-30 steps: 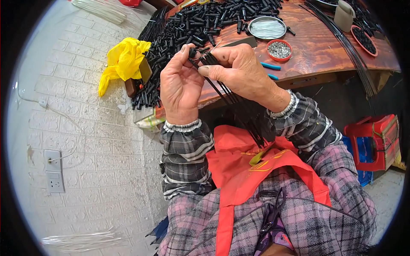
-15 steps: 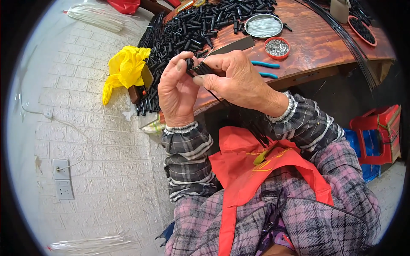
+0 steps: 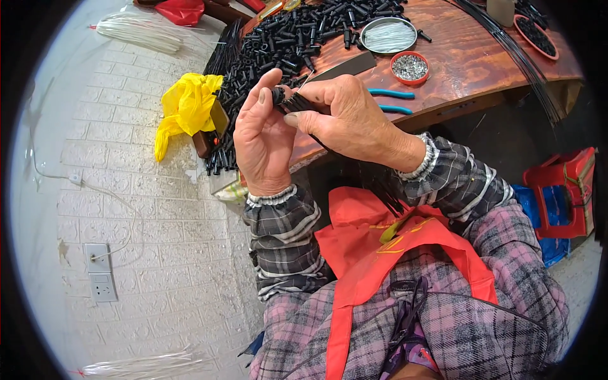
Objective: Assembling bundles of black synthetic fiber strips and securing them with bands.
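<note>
One small black part (image 3: 277,95) meets a bundle of slim black rods (image 3: 300,104) above the near edge of a wooden bench (image 3: 456,57). The left hand (image 3: 263,139), palm turned to the right, appears to pinch the part between thumb and fingertips, though its far side is hidden. The right hand (image 3: 354,117) presses thumb and forefinger on the rods close to their far ends, probably because a short grip keeps the tips steady beside the part. A thin pale sliver (image 3: 308,78) stands out between the two; what holds it cannot be told.

The rods' long axis runs on a slant: far ends point left, toward the left hand, while near ends trail right and down toward a red cloth (image 3: 361,253). The part is too small for its own axis to be read.

On the bench, a heap of black tubes (image 3: 285,44) spreads across the far left, seemingly within easy reach. Right of it, a tray (image 3: 388,51) of white sticks (image 3: 388,35) and a red dish (image 3: 410,82) of metal bits (image 3: 410,66) sit near each other, the rims likely there to stop small pieces scattering. Pliers (image 3: 392,94) lie nearer, blue handles pointing right, presumably for ready grasping.
</note>
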A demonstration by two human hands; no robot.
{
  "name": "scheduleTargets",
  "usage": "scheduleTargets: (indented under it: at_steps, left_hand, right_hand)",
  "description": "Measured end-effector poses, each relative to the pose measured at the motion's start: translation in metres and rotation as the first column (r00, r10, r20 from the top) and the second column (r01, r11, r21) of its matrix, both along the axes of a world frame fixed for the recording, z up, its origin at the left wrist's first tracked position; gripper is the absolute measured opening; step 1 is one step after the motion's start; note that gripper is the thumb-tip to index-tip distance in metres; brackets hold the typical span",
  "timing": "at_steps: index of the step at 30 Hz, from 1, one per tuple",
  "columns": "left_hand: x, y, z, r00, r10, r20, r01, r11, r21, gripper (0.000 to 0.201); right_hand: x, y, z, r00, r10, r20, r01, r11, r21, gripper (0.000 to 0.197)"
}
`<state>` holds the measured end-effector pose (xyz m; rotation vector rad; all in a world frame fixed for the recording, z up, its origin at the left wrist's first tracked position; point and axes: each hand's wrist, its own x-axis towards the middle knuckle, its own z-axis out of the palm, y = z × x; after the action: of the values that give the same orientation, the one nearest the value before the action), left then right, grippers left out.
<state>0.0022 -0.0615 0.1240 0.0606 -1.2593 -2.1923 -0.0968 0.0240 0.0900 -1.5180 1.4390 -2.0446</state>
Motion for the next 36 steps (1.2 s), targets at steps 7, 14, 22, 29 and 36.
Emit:
scheduleTargets:
  at_steps: [7, 14, 22, 29, 36]
  left_hand:
    - [0.002, -0.001, -0.009, 0.988, 0.154, -0.013, -0.154, 0.988, 0.012, 0.019]
    - [0.005, 0.004, -0.004, 0.991, 0.135, 0.027, -0.136, 0.99, 0.035, 0.019]
    - [0.008, 0.009, -0.008, 0.963, 0.23, 0.141, -0.208, 0.966, -0.155, 0.027]
    - [0.009, 0.012, -0.009, 0.958, 0.269, 0.095, -0.254, 0.956, -0.148, 0.028]
    - [0.005, 0.013, -0.015, 0.967, 0.247, 0.055, -0.241, 0.966, -0.097, 0.025]
  right_hand:
    - [-0.001, 0.0, 0.0, 1.0, 0.003, -0.012, -0.002, 0.999, 0.041, 0.012]
    - [-0.003, -0.002, -0.001, 0.998, 0.046, 0.046, -0.047, 0.998, 0.039, 0.014]
    - [-0.003, -0.001, -0.003, 0.998, -0.055, -0.012, 0.055, 0.998, -0.008, 0.019]
    - [-0.019, -0.001, -0.001, 0.985, 0.143, -0.101, -0.146, 0.989, -0.029, 0.022]
    - [-0.017, 0.0, -0.004, 0.986, 0.146, -0.079, -0.144, 0.989, 0.037, 0.024]
